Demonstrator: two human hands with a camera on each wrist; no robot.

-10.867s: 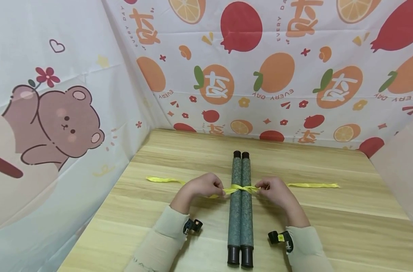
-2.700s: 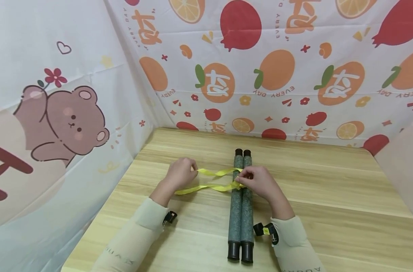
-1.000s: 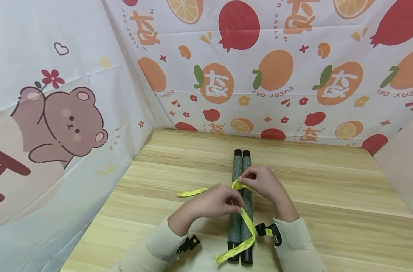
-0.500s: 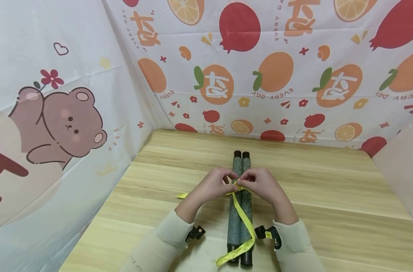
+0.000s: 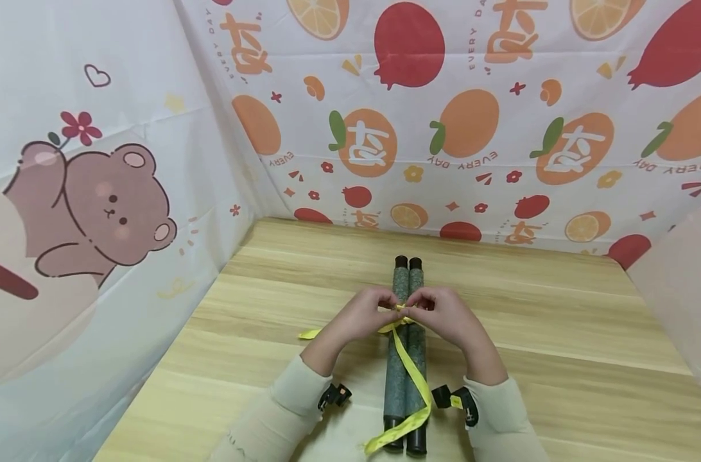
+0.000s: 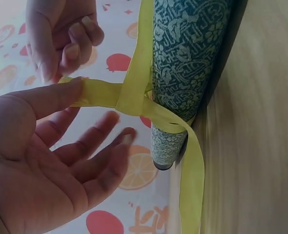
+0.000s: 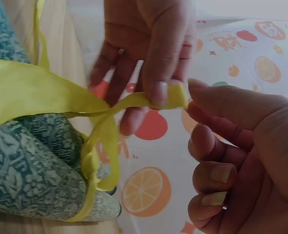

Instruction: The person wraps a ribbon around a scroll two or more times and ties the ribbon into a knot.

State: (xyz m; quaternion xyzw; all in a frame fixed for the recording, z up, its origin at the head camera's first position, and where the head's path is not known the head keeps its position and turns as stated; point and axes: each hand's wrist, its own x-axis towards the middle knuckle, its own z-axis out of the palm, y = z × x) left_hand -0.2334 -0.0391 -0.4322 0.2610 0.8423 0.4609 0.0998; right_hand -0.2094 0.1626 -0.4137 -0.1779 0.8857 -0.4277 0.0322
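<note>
Two slim rolls (image 5: 397,372) in green patterned fabric with dark end caps, like the two rods of a rolled scroll, lie side by side on the wooden table (image 5: 558,385). A yellow ribbon (image 5: 411,366) is wound round their middle, and one long tail trails over the near ends. My left hand (image 5: 364,314) pinches a folded loop of the ribbon between thumb and index finger; its other fingers spread loosely in the left wrist view. Opposite, my right hand (image 5: 443,314) has thumb and index fingertips together at the loop's folded tip (image 7: 175,96), other fingers curled.
A cloth printed with fruit (image 5: 414,128) hangs behind the table. To the left hangs a white cloth with a bear (image 5: 119,205). The ribbon's other tail (image 5: 310,333) sticks out left beyond the left wrist.
Earlier my left hand drew a ribbon length leftward, then brought it across the rolls toward me. It has since moved up to the right hand at the loop, leaving that tail over the near ends.
</note>
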